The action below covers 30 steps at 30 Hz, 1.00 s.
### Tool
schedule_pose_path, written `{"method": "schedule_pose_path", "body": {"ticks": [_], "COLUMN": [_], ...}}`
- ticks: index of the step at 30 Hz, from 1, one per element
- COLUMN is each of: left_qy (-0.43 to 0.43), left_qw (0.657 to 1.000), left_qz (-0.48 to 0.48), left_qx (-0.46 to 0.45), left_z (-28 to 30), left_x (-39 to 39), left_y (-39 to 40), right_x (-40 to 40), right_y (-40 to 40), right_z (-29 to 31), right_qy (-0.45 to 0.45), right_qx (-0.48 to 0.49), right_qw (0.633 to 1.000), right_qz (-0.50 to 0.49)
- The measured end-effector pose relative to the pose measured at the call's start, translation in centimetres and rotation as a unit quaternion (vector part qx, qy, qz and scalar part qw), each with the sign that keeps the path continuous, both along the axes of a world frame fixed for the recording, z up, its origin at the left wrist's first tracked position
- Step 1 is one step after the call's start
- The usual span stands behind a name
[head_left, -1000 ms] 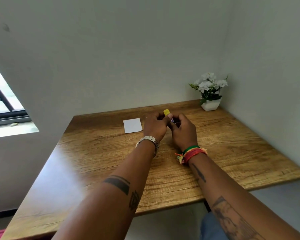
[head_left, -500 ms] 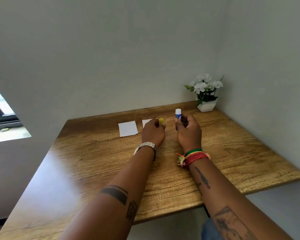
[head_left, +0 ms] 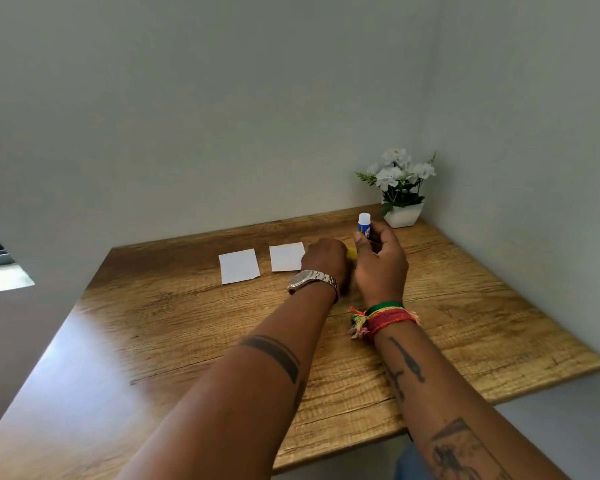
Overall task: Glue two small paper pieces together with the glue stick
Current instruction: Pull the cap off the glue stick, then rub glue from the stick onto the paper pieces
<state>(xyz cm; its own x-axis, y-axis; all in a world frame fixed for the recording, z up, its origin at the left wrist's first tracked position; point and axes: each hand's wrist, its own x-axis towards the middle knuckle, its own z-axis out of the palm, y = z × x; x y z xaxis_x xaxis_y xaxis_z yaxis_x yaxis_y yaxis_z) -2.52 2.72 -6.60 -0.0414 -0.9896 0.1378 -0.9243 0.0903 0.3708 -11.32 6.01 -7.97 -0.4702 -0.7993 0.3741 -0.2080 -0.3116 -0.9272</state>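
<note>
Now | right hand [head_left: 381, 268] grips upright uncapped glue stick [head_left: 364, 225] | left hand [head_left: 324, 259] closed on yellow cap [head_left: 351, 252], beside two paper pieces [head_left: 286, 257] | hands closer than half-second ago.

On the brown wood-grain table [head_left: 160, 341], everything sits in relation to the white square plant pot with white flowers [head_left: 403, 213], which stands in the far right corner against both walls. Just left of the pot and nearer the viewer, the right hand [head_left: 381, 268] holds the blue-and-white glue stick [head_left: 364, 224] upright. The left hand [head_left: 324, 261] lies immediately left of it, a small yellow cap [head_left: 352, 252] between the two (partly hidden). Further left of the pot lie two white square paper pieces, the nearer paper [head_left: 287, 257] touching the left hand, the farther paper [head_left: 239, 265] just beside it.
</note>
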Motion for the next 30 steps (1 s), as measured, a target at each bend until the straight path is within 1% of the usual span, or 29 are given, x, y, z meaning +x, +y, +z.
{"method": "schedule_pose_path", "body": {"ticks": [5,10,14,18,21,24,27,29,30], "left_qy": [0.024,0.120,0.171,0.230,0.291,0.383,0.466,0.491,0.493], "left_qw": [0.999,0.993,0.985,0.971,0.952,0.915,0.873,0.859,0.859], "left_qz": [-0.031,-0.002,0.012,0.006,0.021,0.062,0.090,0.083,0.080], "left_qx": [0.023,0.009,-0.031,-0.064,-0.093,-0.114,-0.112,-0.114,-0.117], "left_z": [-0.2,-0.5,-0.5,-0.1,-0.1,-0.1,-0.3,-0.3,-0.3], "left_x": [0.7,3.0,4.3,4.9,5.7,7.2,9.2,10.3,10.7], "left_y": [-0.2,0.4,1.2,2.4,3.4,4.5,5.2,5.7,5.8], "right_x": [0.1,-0.1,0.1,1.1,2.4,4.4,6.4,7.6,8.1], "right_y": [-0.1,-0.1,0.0,0.6,1.1,1.5,1.5,1.4,1.3], "right_z": [0.0,0.1,0.0,0.0,0.3,0.7,1.0,1.2,1.3], "right_qy": [0.013,-0.003,0.008,0.041,0.029,0.007,0.033,0.062,0.075], "right_qx": [0.004,0.008,0.020,0.025,0.032,0.027,0.038,0.047,0.048], "right_qw": [1.000,1.000,1.000,0.997,0.992,0.987,0.979,0.971,0.967], "right_qz": [0.004,-0.002,0.006,0.056,0.116,0.158,0.197,0.224,0.240]}}
